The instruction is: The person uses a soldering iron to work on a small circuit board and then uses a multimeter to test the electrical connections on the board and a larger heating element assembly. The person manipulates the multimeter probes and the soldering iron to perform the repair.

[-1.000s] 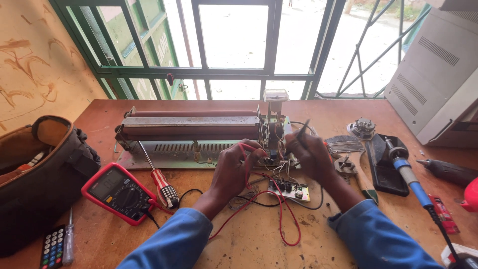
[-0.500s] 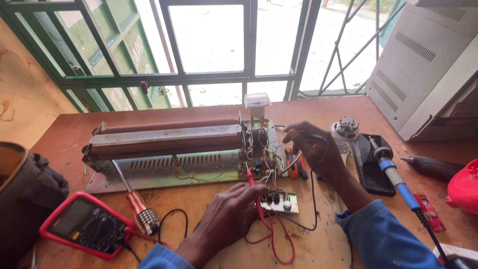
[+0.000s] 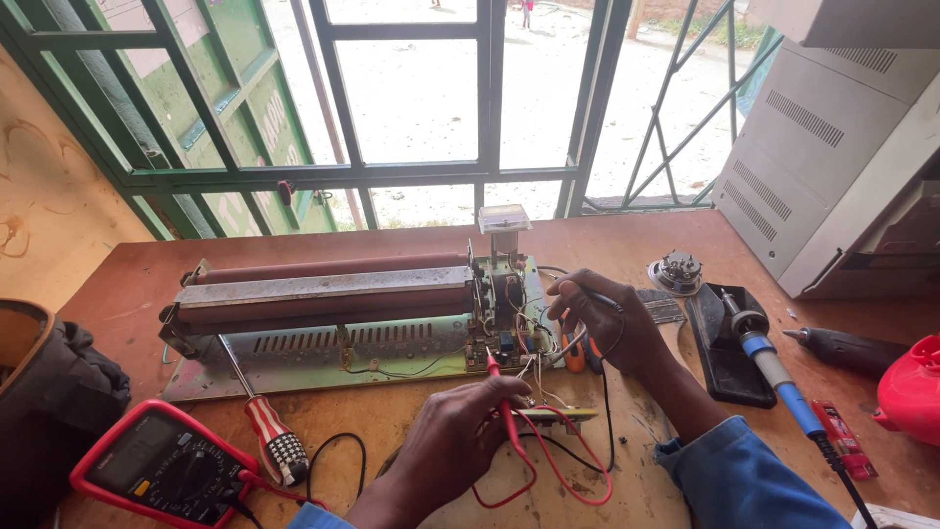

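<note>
On the left of the counter [image 3: 627, 245] stands a dark bag [image 3: 54, 402]. Next to it lies a red multimeter [image 3: 162, 462], and a screwdriver [image 3: 262, 416] with a striped handle rests with its tip on the metal base of the opened machine [image 3: 333, 313]. This machine has long brown rollers and, at its right end, a circuit board [image 3: 504, 318] with many wires.

The left hand [image 3: 460, 436] is closed around the red probe [image 3: 504, 397]; the fingers pinch it like a pen, and its tip points up to the lower edge of the circuit board. A small green board [image 3: 558, 414] lies just beside this hand, with red leads curling under it. The right hand [image 3: 607, 323] is closed on the black probe [image 3: 595, 297], whose tip points to the left, toward the wires at the board's right side. I cannot tell if either tip really touches a contact.

To measure well, I think each tip should rest on one bare point only, without sliding to a neighbour joint. It helps to lean the wrists on the counter, so the probes stay quiet. The fingers should stay on the plastic part, away from metal. The meter is well apart from the hands, so its screen should face the person.

On the right lie a black pad [image 3: 729, 362], a blue soldering iron [image 3: 778, 377] and a red object [image 3: 911, 387].
</note>
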